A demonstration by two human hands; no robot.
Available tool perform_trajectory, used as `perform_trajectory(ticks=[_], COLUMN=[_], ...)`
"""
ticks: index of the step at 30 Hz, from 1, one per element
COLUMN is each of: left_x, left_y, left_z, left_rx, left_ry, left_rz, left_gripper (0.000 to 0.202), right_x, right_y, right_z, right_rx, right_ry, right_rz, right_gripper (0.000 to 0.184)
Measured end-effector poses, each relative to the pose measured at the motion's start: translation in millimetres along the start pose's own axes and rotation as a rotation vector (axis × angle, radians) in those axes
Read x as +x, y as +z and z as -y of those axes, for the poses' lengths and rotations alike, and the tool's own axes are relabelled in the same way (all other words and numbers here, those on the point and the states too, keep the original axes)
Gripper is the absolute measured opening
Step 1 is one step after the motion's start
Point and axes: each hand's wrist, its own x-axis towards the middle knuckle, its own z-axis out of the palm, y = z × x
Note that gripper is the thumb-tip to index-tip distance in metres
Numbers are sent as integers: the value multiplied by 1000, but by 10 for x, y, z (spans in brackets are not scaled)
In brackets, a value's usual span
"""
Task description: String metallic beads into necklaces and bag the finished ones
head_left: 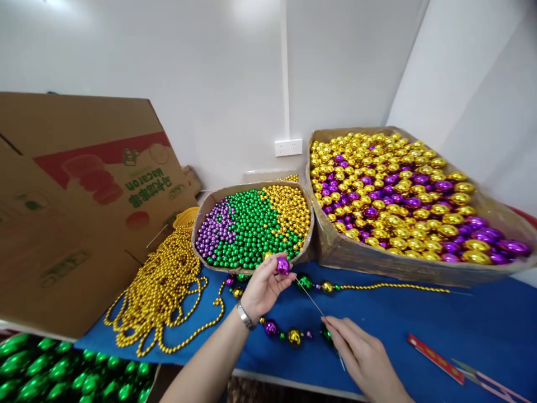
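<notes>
In front of the boxes, my left hand [265,286] pinches a shiny purple ball bead [282,266] between thumb and fingers. My right hand [358,347] is closed around a long thin needle [310,298], whose far end reaches my left fingertips. Whether its tip is inside a bead is hidden. Below the hands lies a strand with a purple ball [271,327], a gold ball [294,337] and small spacer beads. Another stretch beyond them carries a green ball [305,281], a gold ball [327,286] and a run of fine gold beads [394,286].
A box of small purple, green and gold beads [254,224] stands behind my hands. Right of it is a larger box [352,246] of gold and purple balls. Gold bead chains [168,291] pile at left. A red strip [436,358] and scissors [486,380] lie front right.
</notes>
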Motion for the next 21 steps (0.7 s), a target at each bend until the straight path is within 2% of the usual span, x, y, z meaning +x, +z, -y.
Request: perform_trajectory(ticks=[3, 6, 12, 21], left_x=[-13, -23, -44, -52], left_y=[-31, -43, -106, -223], left_z=[66, 101, 150, 134], left_rx=[-40, -15, 392, 679], left_ry=[-9, 34, 361, 473], left_rz=[-50, -47, 21, 97], left_gripper=[34, 35, 43, 43], right_x=[-40, -68, -67, -75], right_y=[-1, -9, -24, -50], right_z=[-23, -29, 6, -39], right_rx=[-29, -40, -85, -160], right_ry=[16, 13, -20, -77], right_rz=[28, 62, 45, 50], right_gripper=[29, 29, 29, 29])
